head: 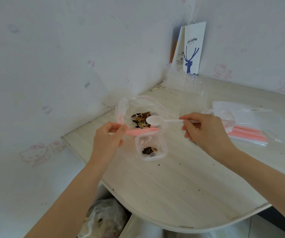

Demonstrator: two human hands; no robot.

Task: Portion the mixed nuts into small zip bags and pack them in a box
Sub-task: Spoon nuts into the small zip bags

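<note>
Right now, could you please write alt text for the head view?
The left hand pinches the pink zip edge of a small zip bag holding a few nuts; the right hand holds an empty white spoon near a larger bag of mixed nuts on a table.

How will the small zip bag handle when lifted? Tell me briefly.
Likely floppy: the small zip bag crumples and sags below the pink strip the left hand pinches. Probably light, holding only a few nuts. Those may slide about if it tilts.

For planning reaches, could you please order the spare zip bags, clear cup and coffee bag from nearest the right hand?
1. spare zip bags, beside the right hand.
2. clear cup, behind it, mid-table.
3. coffee bag, far corner.
</note>
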